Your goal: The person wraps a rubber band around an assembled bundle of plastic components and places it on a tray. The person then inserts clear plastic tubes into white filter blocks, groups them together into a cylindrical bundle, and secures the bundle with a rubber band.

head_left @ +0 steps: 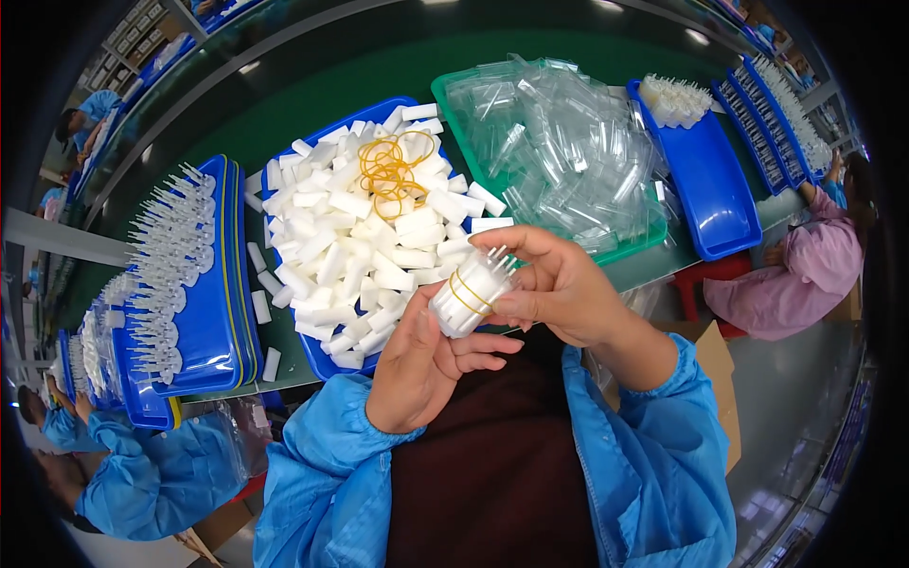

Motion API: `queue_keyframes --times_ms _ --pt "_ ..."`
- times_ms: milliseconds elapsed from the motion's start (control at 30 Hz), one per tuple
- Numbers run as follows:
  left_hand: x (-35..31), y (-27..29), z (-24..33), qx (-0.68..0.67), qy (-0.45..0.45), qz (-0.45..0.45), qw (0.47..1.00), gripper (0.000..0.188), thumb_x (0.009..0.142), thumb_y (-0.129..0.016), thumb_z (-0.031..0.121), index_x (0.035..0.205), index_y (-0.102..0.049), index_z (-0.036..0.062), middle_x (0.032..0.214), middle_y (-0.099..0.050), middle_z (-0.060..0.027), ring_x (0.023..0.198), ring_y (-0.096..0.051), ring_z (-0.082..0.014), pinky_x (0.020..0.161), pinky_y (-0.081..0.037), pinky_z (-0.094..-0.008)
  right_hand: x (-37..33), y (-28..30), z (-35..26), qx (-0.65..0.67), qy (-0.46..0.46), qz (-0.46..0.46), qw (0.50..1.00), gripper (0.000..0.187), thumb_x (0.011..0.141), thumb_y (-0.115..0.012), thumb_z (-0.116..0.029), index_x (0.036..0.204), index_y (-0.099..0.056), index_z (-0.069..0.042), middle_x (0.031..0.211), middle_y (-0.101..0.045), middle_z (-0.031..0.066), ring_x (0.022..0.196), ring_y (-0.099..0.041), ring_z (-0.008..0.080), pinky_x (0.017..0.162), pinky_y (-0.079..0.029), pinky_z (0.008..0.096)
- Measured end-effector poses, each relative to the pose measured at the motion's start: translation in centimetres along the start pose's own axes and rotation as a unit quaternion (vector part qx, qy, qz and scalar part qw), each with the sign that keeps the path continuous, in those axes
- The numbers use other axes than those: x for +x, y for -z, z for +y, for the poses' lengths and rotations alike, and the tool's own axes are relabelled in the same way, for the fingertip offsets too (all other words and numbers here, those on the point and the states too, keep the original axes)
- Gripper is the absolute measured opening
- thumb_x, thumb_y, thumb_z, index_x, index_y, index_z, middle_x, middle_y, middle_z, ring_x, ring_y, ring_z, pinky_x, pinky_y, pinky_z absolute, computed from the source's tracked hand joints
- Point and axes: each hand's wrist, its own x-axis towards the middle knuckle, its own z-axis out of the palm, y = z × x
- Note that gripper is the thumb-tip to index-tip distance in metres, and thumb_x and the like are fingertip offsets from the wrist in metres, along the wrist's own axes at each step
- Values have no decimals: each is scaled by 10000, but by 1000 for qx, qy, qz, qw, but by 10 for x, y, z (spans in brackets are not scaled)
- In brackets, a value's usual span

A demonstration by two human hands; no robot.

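A bundle of white plastic pieces with thin pale tips [466,301] is between my two hands, tilted, tips up and to the right. Yellow rubber bands circle its middle. My left hand [426,364] grips its lower left side with thumb and forefinger, the other fingers stretched out beneath. From the right, my right hand [568,289] closes thumb and fingers on the bundle's tip end. Just beyond lie many white foam blocks [327,246] in a blue tray [327,364]. A tangle of yellow rubber bands [390,175] rests on the foam.
A green tray [456,109] heaped with clear plastic sleeves [568,151] is at the far right. Beside it, a blue tray [710,194] holds white tipped bundles [674,100]. Stacked blue trays [210,312] on the left carry rows of white tipped pieces [163,275]. Co-workers sit on both sides.
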Motion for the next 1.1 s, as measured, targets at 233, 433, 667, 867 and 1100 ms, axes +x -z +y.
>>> queue_keyframes --times_ms 233,433,667,867,1100 --pt "4 6 -7 -38 48 -26 998 582 979 -224 474 1356 -247 32 1168 -525 -247 1006 -600 -364 807 -515 -395 1 3 -2 8 -18 2 1000 543 779 -661 25 1272 -435 20 1007 -636 124 820 -635 107 630 -499 184" --pt "7 8 -10 -80 90 -48 992 639 966 -185 519 1370 -252 28 1169 -526 -245 1005 -595 -381 802 -516 -397 -2 7 -6 -35 -44 1 998 533 740 -688 62 1223 -467 13 1012 -638 146 853 -641 136 707 -507 209" --pt "-2 0 2 -45 143 -81 985 687 935 -246 574 1407 -208 76 1242 -472 -288 1013 -588 -401 788 -516 -397 -22 32 -26 -181 146 85 969 554 658 -804 -64 1135 -522 -65 919 -611 4 782 -576 47 609 -419 183" --pt "-51 24 34 107 68 -139 982 673 924 -393 517 1334 -311 -10 1190 -483 -361 1013 -577 -450 794 -519 -425 -48 174 -136 -376 377 442 722 381 750 -722 -72 1082 -538 -38 988 -614 71 870 -615 154 741 -490 254" --pt "-89 44 40 198 -41 23 979 622 911 -457 488 1241 -323 -22 1053 -553 -333 816 -634 -450 633 -564 -407 -70 370 -181 -371 126 648 654 477 676 -803 -340 977 -588 -39 794 -644 58 602 -604 124 546 -450 251"
